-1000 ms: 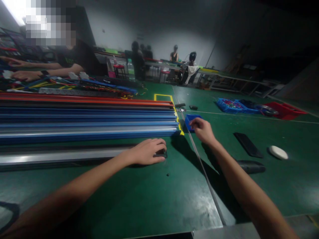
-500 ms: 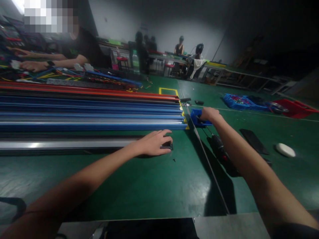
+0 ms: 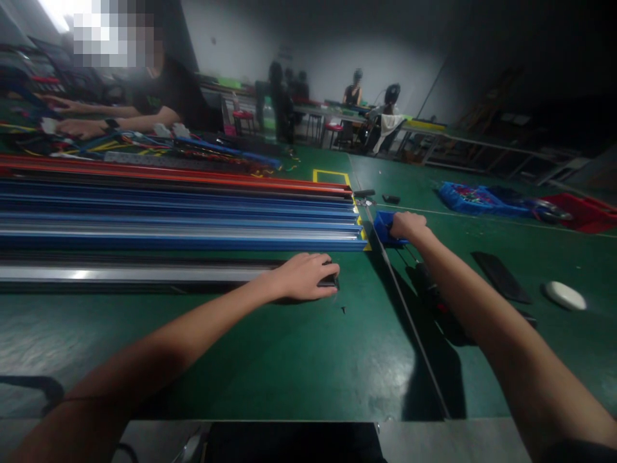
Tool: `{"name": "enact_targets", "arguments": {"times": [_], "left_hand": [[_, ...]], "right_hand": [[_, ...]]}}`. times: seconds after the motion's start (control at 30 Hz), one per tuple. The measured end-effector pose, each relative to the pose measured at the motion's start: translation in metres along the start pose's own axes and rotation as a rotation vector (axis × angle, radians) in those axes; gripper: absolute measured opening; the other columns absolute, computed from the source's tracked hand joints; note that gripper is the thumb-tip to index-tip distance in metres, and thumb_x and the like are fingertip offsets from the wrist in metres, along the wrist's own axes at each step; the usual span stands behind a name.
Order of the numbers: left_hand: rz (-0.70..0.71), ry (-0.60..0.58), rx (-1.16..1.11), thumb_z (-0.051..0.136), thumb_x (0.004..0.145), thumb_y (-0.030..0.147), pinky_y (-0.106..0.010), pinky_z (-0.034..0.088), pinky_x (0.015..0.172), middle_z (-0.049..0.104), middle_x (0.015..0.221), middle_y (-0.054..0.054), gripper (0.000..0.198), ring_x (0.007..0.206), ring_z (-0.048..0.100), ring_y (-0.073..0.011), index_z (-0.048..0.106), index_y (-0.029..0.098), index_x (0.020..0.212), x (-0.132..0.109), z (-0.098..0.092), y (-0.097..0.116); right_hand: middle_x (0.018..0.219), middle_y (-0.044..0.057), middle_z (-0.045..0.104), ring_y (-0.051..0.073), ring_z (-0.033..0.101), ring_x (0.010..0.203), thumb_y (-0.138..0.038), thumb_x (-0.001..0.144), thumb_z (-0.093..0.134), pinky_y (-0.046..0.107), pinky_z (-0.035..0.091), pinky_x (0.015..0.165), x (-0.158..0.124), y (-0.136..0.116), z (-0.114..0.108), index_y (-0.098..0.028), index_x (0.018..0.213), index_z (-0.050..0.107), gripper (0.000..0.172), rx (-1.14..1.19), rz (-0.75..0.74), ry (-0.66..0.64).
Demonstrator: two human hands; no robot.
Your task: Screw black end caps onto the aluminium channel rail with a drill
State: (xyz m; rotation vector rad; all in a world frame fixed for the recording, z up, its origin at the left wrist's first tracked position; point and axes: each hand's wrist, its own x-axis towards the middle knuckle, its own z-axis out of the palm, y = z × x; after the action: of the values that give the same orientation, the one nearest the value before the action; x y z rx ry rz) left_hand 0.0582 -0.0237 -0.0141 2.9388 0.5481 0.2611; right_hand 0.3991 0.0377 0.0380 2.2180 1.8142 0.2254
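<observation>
My left hand (image 3: 308, 276) lies over the right end of a long black and silver metal profile (image 3: 144, 273), its fingers curled around the end. A small dark screw (image 3: 344, 310) lies on the green table just in front of that hand. My right hand (image 3: 409, 226) reaches into a small blue bin (image 3: 384, 225), and its fingertips are hidden inside. Below my right forearm lies a black power screwdriver (image 3: 427, 280), partly covered by the arm and its shadow.
Several blue profiles (image 3: 193, 235) and red ones (image 3: 193, 178) lie behind the black one. To the right are a black flat object (image 3: 501, 276), a white oval object (image 3: 565, 296), a blue tray (image 3: 465, 198) and a red bin (image 3: 590, 212). A co-worker (image 3: 168, 96) handles wires at back left.
The view has shifted slightly, so most things appear a little further right. The fingers of my left hand sit closer around the profile's end. My right hand stays in the blue bin.
</observation>
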Motion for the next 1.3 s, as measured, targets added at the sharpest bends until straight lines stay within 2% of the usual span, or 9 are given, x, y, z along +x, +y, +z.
{"name": "enact_targets", "arguments": {"times": [0.17, 0.27, 0.4, 0.6, 0.8, 1.03, 1.3], "left_hand": [[-0.01, 0.0, -0.026, 0.054, 0.101, 0.056, -0.04, 0.053, 0.082, 0.067, 0.121, -0.009, 0.038, 0.101, 0.069, -0.0273, 0.065, 0.024, 0.119, 0.0, -0.001, 0.001], [-0.011, -0.005, -0.05, 0.056, 0.101, 0.055, -0.039, 0.053, 0.084, 0.067, 0.12, -0.008, 0.036, 0.102, 0.068, -0.0265, 0.065, 0.024, 0.117, 0.0, -0.002, 0.001], [-0.013, -0.006, -0.065, 0.056, 0.101, 0.055, -0.04, 0.053, 0.087, 0.067, 0.121, -0.008, 0.035, 0.103, 0.068, -0.0268, 0.065, 0.024, 0.116, -0.001, -0.002, 0.001], [-0.014, -0.013, -0.073, 0.056, 0.101, 0.055, -0.04, 0.053, 0.088, 0.067, 0.122, -0.008, 0.036, 0.104, 0.067, -0.0265, 0.064, 0.025, 0.117, -0.001, -0.001, 0.0], [-0.022, -0.015, -0.087, 0.057, 0.1, 0.056, -0.04, 0.053, 0.089, 0.067, 0.122, -0.008, 0.037, 0.104, 0.067, -0.0258, 0.065, 0.025, 0.118, 0.0, -0.002, 0.001], [-0.011, -0.016, -0.107, 0.056, 0.101, 0.056, -0.04, 0.052, 0.091, 0.067, 0.123, -0.008, 0.036, 0.108, 0.067, -0.0263, 0.065, 0.025, 0.117, 0.0, -0.003, 0.0], [-0.011, -0.015, -0.116, 0.056, 0.101, 0.056, -0.04, 0.051, 0.093, 0.066, 0.125, -0.008, 0.037, 0.109, 0.066, -0.0265, 0.065, 0.025, 0.118, -0.001, -0.002, -0.001]], "right_hand": [[0.112, 0.025, 0.076, 0.04, 0.076, 0.107, -0.03, 0.09, 0.07, 0.047, 0.06, 0.091, 0.003, 0.002, 0.001, -0.011, 0.129, 0.075, 0.044, -0.048, 0.029, -0.049], [0.122, 0.025, 0.073, 0.039, 0.074, 0.11, -0.024, 0.091, 0.066, 0.044, 0.06, 0.09, 0.006, 0.006, 0.001, -0.011, 0.132, 0.071, 0.044, -0.054, -0.05, -0.048], [0.139, 0.029, 0.063, 0.04, 0.068, 0.121, -0.022, 0.092, 0.065, 0.045, 0.056, 0.098, 0.01, 0.01, 0.006, -0.009, 0.138, 0.066, 0.048, -0.052, -0.182, -0.016], [0.129, 0.02, 0.072, 0.033, 0.07, 0.117, -0.019, 0.095, 0.06, 0.04, 0.055, 0.099, 0.016, 0.016, 0.017, -0.014, 0.125, 0.076, 0.034, -0.023, -0.305, -0.042], [0.13, 0.023, 0.073, 0.035, 0.071, 0.115, -0.023, 0.096, 0.062, 0.042, 0.056, 0.096, 0.021, 0.017, 0.018, -0.012, 0.121, 0.077, 0.032, -0.03, -0.304, -0.048], [0.118, 0.018, 0.078, 0.033, 0.073, 0.113, -0.02, 0.092, 0.065, 0.039, 0.055, 0.095, 0.021, 0.01, 0.013, -0.016, 0.115, 0.077, 0.026, -0.095, -0.268, -0.048], [0.119, 0.023, 0.076, 0.036, 0.072, 0.114, -0.014, 0.091, 0.064, 0.042, 0.052, 0.098, 0.019, 0.004, 0.016, -0.009, 0.117, 0.076, 0.029, -0.13, -0.245, -0.007]]}}
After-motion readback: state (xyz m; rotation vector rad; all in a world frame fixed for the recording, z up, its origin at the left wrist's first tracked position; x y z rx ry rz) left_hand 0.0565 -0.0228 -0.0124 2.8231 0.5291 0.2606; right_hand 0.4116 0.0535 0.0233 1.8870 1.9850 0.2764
